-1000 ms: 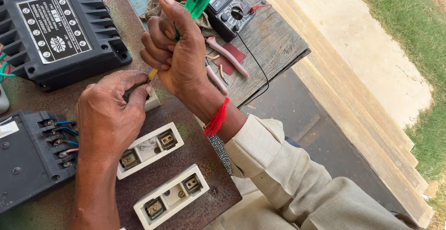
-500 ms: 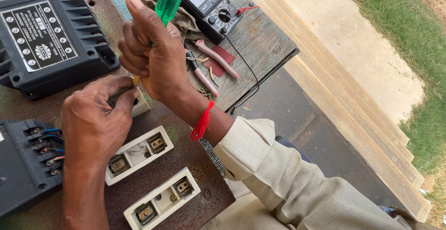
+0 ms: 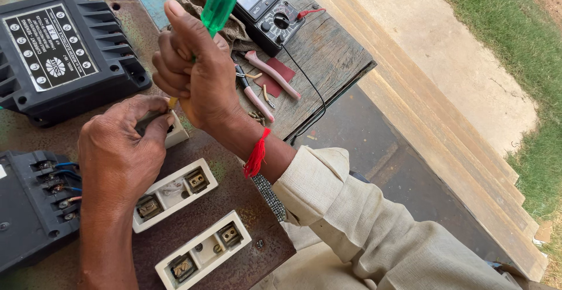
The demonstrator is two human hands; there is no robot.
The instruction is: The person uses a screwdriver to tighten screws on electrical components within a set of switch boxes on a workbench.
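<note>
Two hands worked close together: the right hand (image 3: 196, 70) gripped a green screwdriver (image 3: 220, 0) upright, the left hand (image 3: 120, 149) pinched a white block (image 3: 175, 135) at its three o'clock, best kept pressed firmly against slipping.

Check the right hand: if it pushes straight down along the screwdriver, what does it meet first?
Probably the white fuse holder pinched by the left hand: the right hand aims the green screwdriver down at it. The tip is hidden.
</note>
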